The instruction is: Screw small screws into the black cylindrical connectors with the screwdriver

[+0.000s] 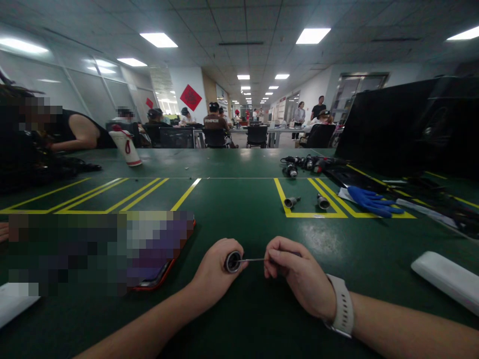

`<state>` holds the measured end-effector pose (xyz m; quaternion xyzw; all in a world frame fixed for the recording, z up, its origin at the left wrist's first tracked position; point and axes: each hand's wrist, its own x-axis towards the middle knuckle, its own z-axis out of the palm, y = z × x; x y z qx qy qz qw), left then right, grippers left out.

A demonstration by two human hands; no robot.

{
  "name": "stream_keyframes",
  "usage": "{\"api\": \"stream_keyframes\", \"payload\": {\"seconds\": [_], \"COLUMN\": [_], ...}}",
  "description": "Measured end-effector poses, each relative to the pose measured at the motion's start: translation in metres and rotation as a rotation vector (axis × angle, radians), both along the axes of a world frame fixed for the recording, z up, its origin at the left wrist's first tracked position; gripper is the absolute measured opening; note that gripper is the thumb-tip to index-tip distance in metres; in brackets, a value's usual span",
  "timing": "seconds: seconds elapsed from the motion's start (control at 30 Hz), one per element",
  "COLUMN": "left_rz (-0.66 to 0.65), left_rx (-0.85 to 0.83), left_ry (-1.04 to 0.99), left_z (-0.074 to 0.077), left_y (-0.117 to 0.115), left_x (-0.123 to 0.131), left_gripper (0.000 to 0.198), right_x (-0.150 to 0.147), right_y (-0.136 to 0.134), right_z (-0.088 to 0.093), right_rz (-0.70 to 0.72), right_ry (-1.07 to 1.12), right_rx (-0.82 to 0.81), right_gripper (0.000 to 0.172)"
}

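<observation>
Near the middle of the green table, my left hand [219, 267] is closed around a hollow round metal part [232, 262], its dark open end turned toward me. My right hand [292, 271], with a pale watch strap on the wrist, pinches a thin straight metal tool [254, 260]. The tool's shaft runs left to the metal part, and its tip is at the open mouth; how deep it reaches I cannot tell. Its other end is mostly hidden in my right hand. Beyond my hands, two similar metal parts, one [291, 202] on the left and another [323, 201] on the right, lie inside yellow tape markings.
A blue glove [370, 199] lies at the right, near a dark screen-like panel [407, 124]. Several dark metal parts [305, 163] are clustered farther back. A red-edged phone-like object [164, 274], partly blurred, lies left. A white cup [127, 147] stands near a person [84, 129].
</observation>
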<state>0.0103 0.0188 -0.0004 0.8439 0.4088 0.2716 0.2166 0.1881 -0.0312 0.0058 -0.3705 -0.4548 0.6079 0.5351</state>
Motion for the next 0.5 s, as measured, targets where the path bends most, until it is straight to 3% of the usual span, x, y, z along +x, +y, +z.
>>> {"api": "stream_keyframes", "payload": {"seconds": [0.1,0.33,0.5], "left_rz": [0.006,0.032,-0.020], "left_rx": [-0.028,0.047,0.096], "left_ry": [-0.036,0.058,0.117], "left_z": [0.000,0.001,-0.001], "left_y": [0.000,-0.001,-0.001], "left_x": [0.000,0.001,-0.001], "left_gripper": [0.014,0.014,0.014], "right_x": [0.000,-0.001,0.000], "right_y": [-0.002,-0.012,-0.005], "right_z": [0.000,0.004,0.001], "right_rz": [-0.009,-0.056,-0.009], "right_ry": [-0.017,-0.410,-0.224], "right_rx": [0.018,0.230,0.119], "right_gripper": [0.013,0.021,0.015]}}
